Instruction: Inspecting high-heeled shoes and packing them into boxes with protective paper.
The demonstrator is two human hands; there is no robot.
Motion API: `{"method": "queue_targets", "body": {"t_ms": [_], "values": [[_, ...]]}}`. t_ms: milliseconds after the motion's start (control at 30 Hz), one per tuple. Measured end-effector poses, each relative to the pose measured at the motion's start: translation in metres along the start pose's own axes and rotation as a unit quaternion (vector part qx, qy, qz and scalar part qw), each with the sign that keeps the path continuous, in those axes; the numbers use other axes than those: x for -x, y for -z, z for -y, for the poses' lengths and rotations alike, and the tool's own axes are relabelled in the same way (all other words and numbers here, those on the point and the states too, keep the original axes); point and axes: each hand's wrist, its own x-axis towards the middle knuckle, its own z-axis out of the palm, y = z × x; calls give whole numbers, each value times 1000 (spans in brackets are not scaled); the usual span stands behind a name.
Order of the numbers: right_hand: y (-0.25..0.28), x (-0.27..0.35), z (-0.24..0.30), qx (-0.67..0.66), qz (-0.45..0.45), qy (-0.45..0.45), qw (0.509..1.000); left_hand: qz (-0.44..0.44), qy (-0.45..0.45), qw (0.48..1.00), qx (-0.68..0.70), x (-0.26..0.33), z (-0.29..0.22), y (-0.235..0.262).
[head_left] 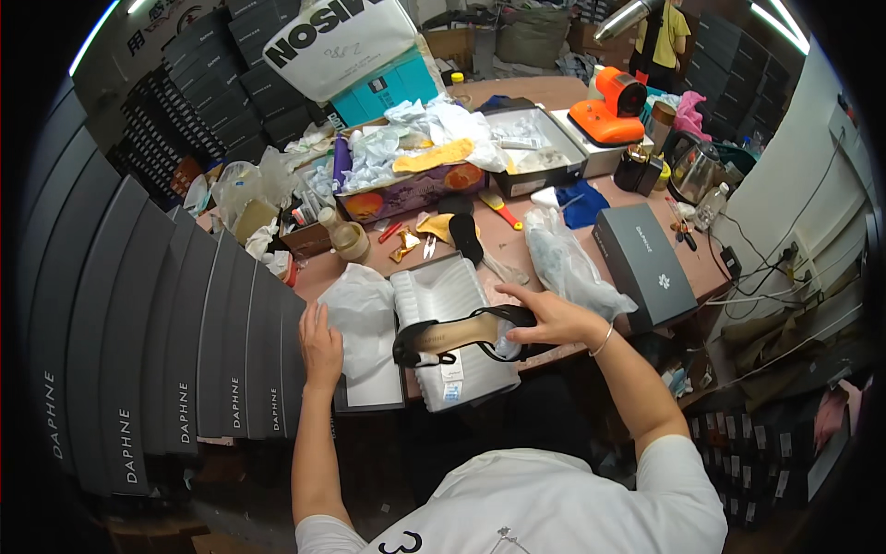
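My right hand [559, 320] grips a black sandal [471, 334] by its toe end, thumb above and the other fingers partly hidden. The sandal has a beige insole, an ankle strap and white stuffing at the toe. It lies sideways over a shoe box part lined with ridged white padding [434, 288], where a small white tag [451, 373] shows. My left hand [321, 351] rests with fingers extended along the left edge of white tissue paper [355, 309]. That paper spreads over an open grey box part [371, 391].
Tall stacks of grey shoe boxes [138, 342] stand close on the left. A closed grey shoe box [646, 263] and a plastic-wrapped bundle [568, 268] lie to the right. Behind are a glue jar [350, 242], a brush [501, 210], a paper-filled carton [415, 189] and an orange machine [609, 111].
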Motion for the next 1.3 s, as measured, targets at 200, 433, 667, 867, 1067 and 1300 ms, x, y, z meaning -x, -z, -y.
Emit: {"method": "queue_targets", "body": {"t_ms": [200,433,667,867,1067,1300], "values": [[-22,-47,51,191,124,185,956,497,271,455,687,43,-146,26],[-117,-34,32,184,-141,256,938,117,407,400,813,99,-187,1],[-154,-32,33,155,-154,169,961,-1,446,484,753,122,-212,-12],[-165,-54,21,162,-179,185,953,-39,420,509,750,127,-210,-16],[-123,-40,11,-8,-216,118,969,-47,506,428,748,106,-161,-4],[-138,-79,23,174,-245,266,916,-21,481,405,778,94,-186,8]]}}
